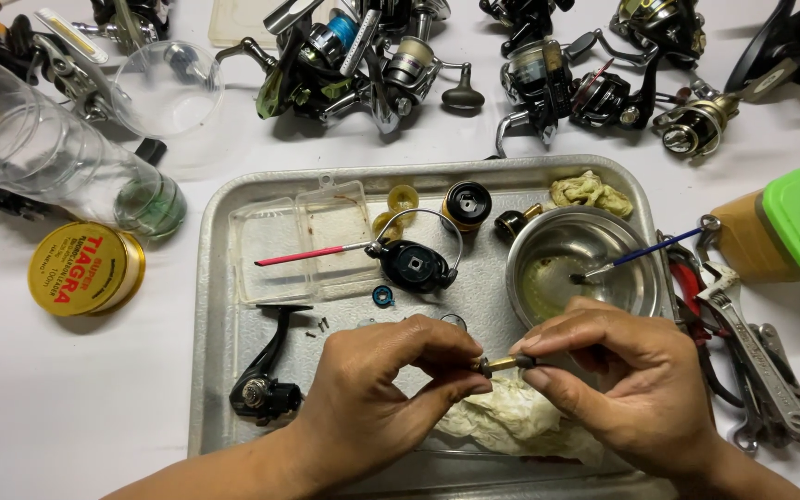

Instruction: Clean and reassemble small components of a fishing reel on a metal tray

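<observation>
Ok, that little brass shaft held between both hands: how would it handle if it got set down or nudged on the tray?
The brass shaft looks rigid and round, so it would probably roll on the flat metal tray. It is tiny, pinched by fingertips of the left hand and right hand, so likely light. Possibly greasy, hence slippery.

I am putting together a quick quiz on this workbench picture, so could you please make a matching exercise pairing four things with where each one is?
Things:
1. small brass part
2. blue-handled brush
3. round yellow tin
4. crumpled cloth

Places:
A. on the white table, left of the metal tray
B. leaning in the steel bowl
C. on the tray, under the hands
D. pinched between the fingertips of the left hand and right hand

Pairs: 1-D, 2-B, 3-A, 4-C
</observation>
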